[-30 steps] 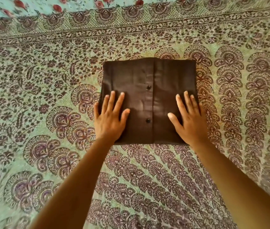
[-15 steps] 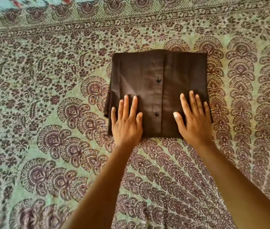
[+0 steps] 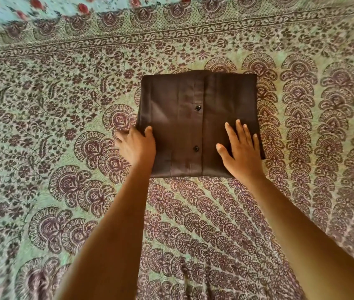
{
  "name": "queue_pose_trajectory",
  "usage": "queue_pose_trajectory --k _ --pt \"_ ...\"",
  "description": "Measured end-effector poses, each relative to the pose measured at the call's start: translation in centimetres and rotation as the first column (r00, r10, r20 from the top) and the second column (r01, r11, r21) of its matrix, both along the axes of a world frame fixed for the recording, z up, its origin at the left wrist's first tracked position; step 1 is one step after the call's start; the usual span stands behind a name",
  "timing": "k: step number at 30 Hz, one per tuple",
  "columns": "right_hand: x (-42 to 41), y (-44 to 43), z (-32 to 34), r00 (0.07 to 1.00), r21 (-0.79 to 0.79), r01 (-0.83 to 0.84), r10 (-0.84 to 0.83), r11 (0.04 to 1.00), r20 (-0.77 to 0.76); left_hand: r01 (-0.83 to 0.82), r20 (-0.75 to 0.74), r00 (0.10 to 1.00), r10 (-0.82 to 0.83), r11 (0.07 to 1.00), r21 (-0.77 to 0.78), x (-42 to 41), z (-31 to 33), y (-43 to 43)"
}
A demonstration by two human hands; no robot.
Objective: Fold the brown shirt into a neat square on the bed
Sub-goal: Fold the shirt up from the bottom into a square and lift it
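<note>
Right grip [image 3: 240, 148] laid flat, fingers straight, on brown shirt [image 3: 171, 100] | left grip [image 3: 137, 144] curled over shirt's left edge, pinch not discernible | shirt folded near-square on bed [image 3: 41, 126], placket running near-to-far, lying rightward of left grip

The bed [image 3: 301, 213] is covered all over by a pale green spread [image 3: 41, 148] printed with dark purple fans, leaves and vines. A border band of vines and medallions runs across its far side, and beyond that shows a strip of lighter cloth [image 3: 48, 7] with red flowers. The shirt [image 3: 171, 118] lies flat on the spread, right of the middle, folded to a rough square, its placket up with two dark buttons [image 3: 197, 107] showing.
</note>
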State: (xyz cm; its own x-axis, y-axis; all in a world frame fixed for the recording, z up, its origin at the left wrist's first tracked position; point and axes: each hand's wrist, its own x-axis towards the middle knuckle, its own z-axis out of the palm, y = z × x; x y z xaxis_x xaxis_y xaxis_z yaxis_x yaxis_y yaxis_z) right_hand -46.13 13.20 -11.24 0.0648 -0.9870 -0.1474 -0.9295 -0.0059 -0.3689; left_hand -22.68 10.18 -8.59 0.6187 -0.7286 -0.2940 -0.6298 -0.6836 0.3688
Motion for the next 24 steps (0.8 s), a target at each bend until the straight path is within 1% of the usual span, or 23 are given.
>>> queue_pose_trajectory --k 2,4,6,8,10,12,13,14,16,18,19,21,22,23,24 --pt "0.1 -0.1 0.3 1.000 0.025 0.001 -0.001 1.000 0.004 -0.080 -0.149 0.986 0.080 0.997 0.003 0.1 0.8 -1.2" --pt "0.0 -0.2 0.6 1.000 0.057 0.001 -0.001 0.998 0.000 -0.137 -0.285 0.948 0.141 0.990 0.033 0.8 1.5 -2.1" --pt "-0.1 -0.4 0.8 1.000 0.091 -0.006 0.006 0.996 -0.006 -0.144 -0.407 0.898 0.166 0.986 0.085 1.4 2.1 -2.8" --pt "-0.3 -0.7 1.1 1.000 0.124 -0.022 0.023 0.992 -0.009 -0.131 -0.500 0.850 0.165 0.986 0.102 1.9 2.2 -3.2" --pt "-0.4 -1.0 1.4 0.999 0.161 -0.031 0.033 0.986 -0.007 -0.125 -0.558 0.820 0.132 0.991 0.050 1.9 2.4 -2.9" --pt "-0.3 -1.4 1.8 1.000 0.212 -0.028 0.028 0.977 -0.001 -0.151 -0.633 0.768 0.099 0.988 -0.028 1.2 3.1 -2.1" --pt "-0.1 -1.6 2.2 1.000 0.234 -0.018 0.014 0.972 0.020 -0.157 -0.662 0.745 0.083 0.986 -0.052 0.9 3.2 -1.7" --pt "0.1 -1.9 2.7 0.997 0.256 0.004 -0.023 0.967 0.070 -0.141 -0.665 0.745 0.052 0.987 -0.081 0.6 3.3 -1.4" --pt "0.9 -2.4 4.6 0.960 0.306 0.060 -0.139 0.950 0.244 -0.057 -0.630 0.774 -0.062 0.984 -0.167 0.4 3.8 -1.0" --pt "2.0 -3.0 7.1 0.869 0.377 0.075 -0.246 0.923 0.429 0.074 -0.550 0.809 -0.208 0.964 -0.254 0.1 4.9 -0.9" --pt "2.6 -3.3 8.4 0.804 0.414 0.075 -0.300 0.907 0.513 0.159 -0.483 0.826 -0.291 0.942 -0.296 -0.2 5.6 -0.9" --pt "4.2 -4.1 11.2 0.634 0.498 0.075 -0.427 0.864 0.645 0.340 -0.299 0.836 -0.461 0.862 -0.377 -1.7 7.8 -0.6" --pt "5.0 -4.7 12.4 0.549 0.536 0.070 -0.481 0.841 0.684 0.432 -0.203 0.816 -0.542 0.804 -0.410 -2.7 9.0 -0.4" --pt "5.6 -5.1 13.8 0.497 0.554 0.065 -0.508 0.830 0.703 0.521 -0.108 0.780 -0.617 0.735 -0.434 -3.6 10.1 0.0" --pt "6.1 -5.5 15.1 0.489 0.567 0.057 -0.518 0.822 0.702 0.603 -0.017 0.742 -0.670 0.678 -0.421 -4.5 11.2 0.6"
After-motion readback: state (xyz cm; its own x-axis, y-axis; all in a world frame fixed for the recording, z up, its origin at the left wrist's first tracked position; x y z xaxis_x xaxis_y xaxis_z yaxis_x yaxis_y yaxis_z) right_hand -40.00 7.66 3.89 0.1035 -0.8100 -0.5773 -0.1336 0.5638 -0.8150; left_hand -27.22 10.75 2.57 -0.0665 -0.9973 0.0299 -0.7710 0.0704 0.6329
